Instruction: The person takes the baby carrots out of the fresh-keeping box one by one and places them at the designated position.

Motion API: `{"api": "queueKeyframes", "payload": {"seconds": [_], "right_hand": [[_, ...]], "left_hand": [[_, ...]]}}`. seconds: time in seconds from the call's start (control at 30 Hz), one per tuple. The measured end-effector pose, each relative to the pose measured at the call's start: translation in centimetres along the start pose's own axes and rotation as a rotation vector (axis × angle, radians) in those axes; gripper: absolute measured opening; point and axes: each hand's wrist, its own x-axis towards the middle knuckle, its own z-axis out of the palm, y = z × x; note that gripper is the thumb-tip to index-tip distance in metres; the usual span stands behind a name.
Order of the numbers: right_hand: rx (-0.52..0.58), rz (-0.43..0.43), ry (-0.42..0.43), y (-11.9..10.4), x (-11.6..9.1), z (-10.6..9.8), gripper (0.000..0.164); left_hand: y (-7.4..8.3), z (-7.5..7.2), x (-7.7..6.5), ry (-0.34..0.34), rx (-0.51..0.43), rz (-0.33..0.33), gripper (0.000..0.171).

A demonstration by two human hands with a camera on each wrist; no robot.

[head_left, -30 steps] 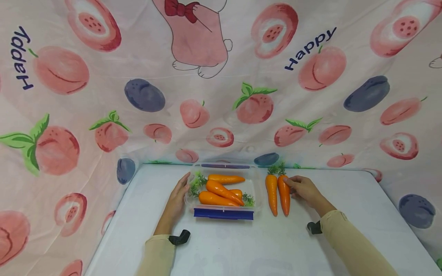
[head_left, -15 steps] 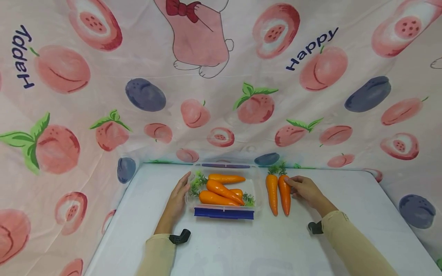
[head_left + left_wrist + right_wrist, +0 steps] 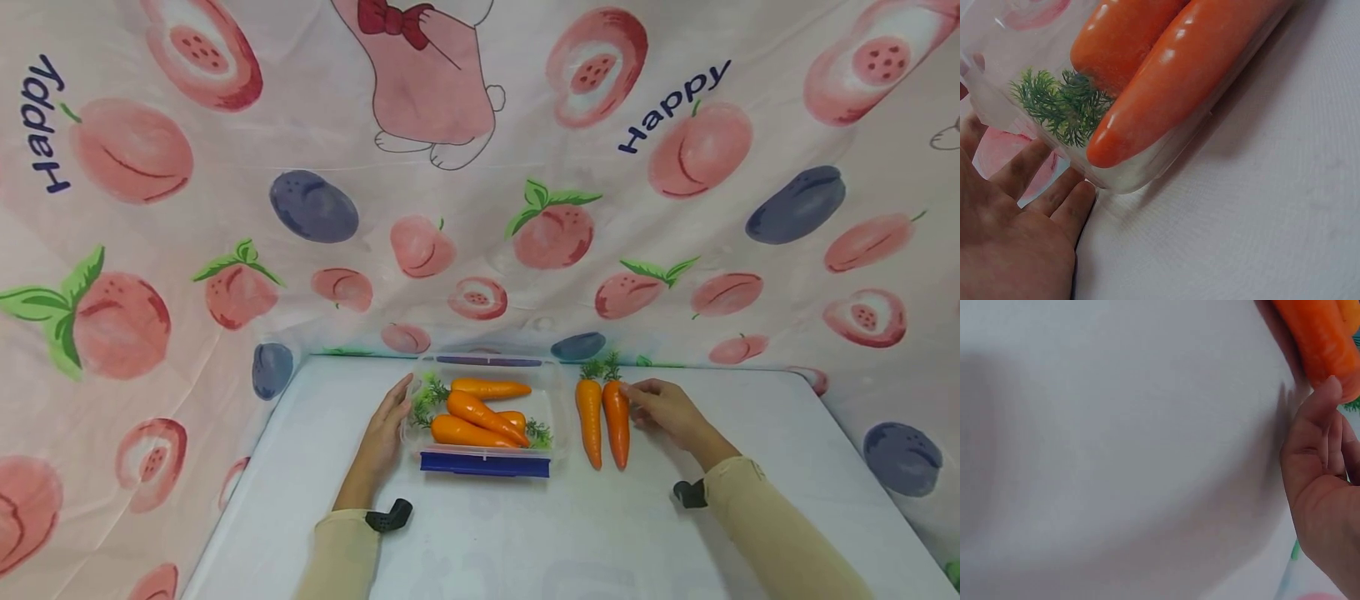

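My left hand rests with extended fingers against the left end of a clear plastic box, which has blue latch flaps. Inside lie several orange carrots with green feathery tops, some stacked over others. To the right of the box, two more carrots lie side by side on the table, tips toward me. At the upper part of the right-hand carrot, my right hand has its thumb and fingertips touching or just beside its edge. The right wrist view shows the thumb by that carrot's top end, fingers loosely bent.
The carrots lie on a white table. A blue front flap hangs out from the box toward me. Behind the table rises a peach-printed cloth. Each wrist carries a black device.
My right hand has shifted slightly right, easing away from the right-hand carrot, which stays in place. The left hand and the box have not visibly moved.
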Motion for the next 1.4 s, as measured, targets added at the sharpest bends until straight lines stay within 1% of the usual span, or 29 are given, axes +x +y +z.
{"api": "queueKeyframes", "payload": {"seconds": [0.17, 0.3, 0.43, 0.6, 0.77, 0.87, 0.97, 1.1, 1.33, 1.4], "right_hand": [[-0.045, -0.029, 0.002, -0.7, -0.3, -0.3, 0.077], [-0.050, -0.059, 0.000, -1.4, -0.7, -0.4, 0.077], [-0.036, -0.078, -0.003, -2.3, -0.9, -0.5, 0.075], [-0.026, -0.094, -0.016, -3.1, -1.2, -0.5, 0.073], [-0.004, -0.113, -0.030, -3.7, -1.3, -0.1, 0.071], [0.003, -0.126, -0.039, -4.1, -1.4, 0.4, 0.069], [0.006, -0.125, -0.045, -4.5, -1.5, 0.8, 0.071], [-0.014, -0.127, -0.057, -5.1, -1.5, 1.2, 0.078], [-0.032, -0.154, -0.089, -6.5, -1.9, 1.8, 0.083], [-0.038, -0.163, -0.093, -7.0, -1.9, 1.9, 0.082]], "left_hand": [[0.2, -0.1, 0.0, -0.009, -0.002, 0.010, 0.051], [0.2, -0.2, 0.0, -0.018, -0.001, 0.014, 0.051], [0.2, -0.2, 0.0, -0.016, 0.003, 0.019, 0.051], [0.2, -0.2, 0.0, -0.012, -0.012, 0.003, 0.051], [0.2, -0.2, -0.1, -0.010, -0.020, -0.004, 0.052], [0.2, -0.2, -0.1, -0.014, -0.020, 0.004, 0.052], [0.2, -0.2, 0.0, -0.013, -0.020, 0.004, 0.052], [0.1, -0.2, 0.0, -0.010, -0.017, 0.007, 0.051], [0.2, -0.1, 0.0, -0.018, -0.016, 0.011, 0.051], [0.2, -0.1, -0.1, -0.019, -0.018, 0.011, 0.051]]}}
